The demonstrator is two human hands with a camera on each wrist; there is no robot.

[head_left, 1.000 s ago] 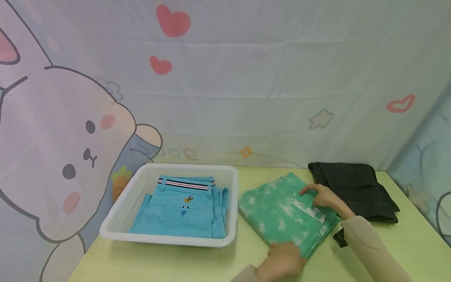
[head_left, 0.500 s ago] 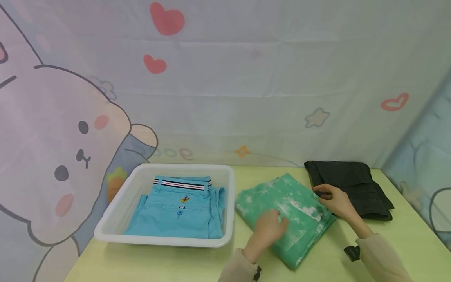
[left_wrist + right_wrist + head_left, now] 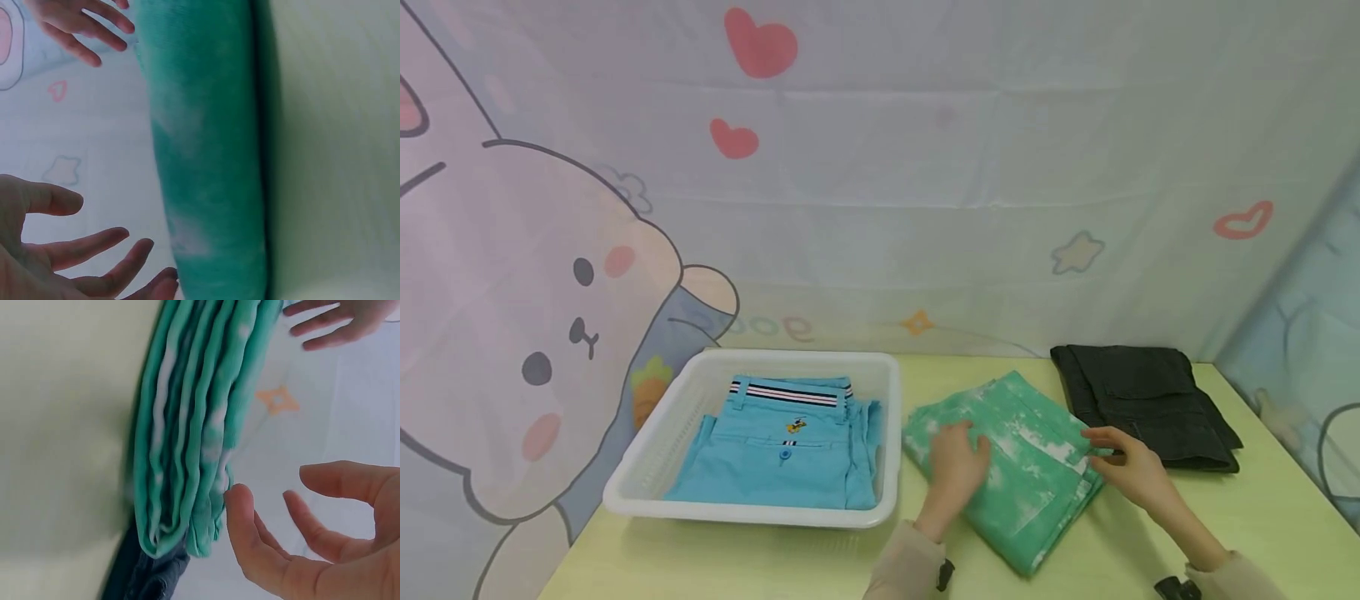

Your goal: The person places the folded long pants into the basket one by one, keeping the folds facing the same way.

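Folded green cloth, both hands at it, neither grasping

Item: green cloth (image 3: 1026,492), one, folded in several layers; lies on the worktop (image 3: 700,567), right of centre in the frame.
Left hand (image 3: 957,467): over the cloth's left part, fingers spread, released.
Right hand (image 3: 1129,467): at the cloth's right edge, fingers loosely curved, released; contact cannot be told.
Basket (image 3: 737,514), white: left of centre; holds a blue garment (image 3: 767,471), folded.
Black garment (image 3: 1150,408), folded: right of frame, behind the right hand.

Handling notes (judgement): the step in hand looks like squaring the folded cloth. Work with flat fingers, from the middle outward. Even up the stacked layers along the right edge, light pressure from both sides. Avoid pinching the top layer alone; it would likely slide off the rest. For any lift, support the lowest layer with both hands.
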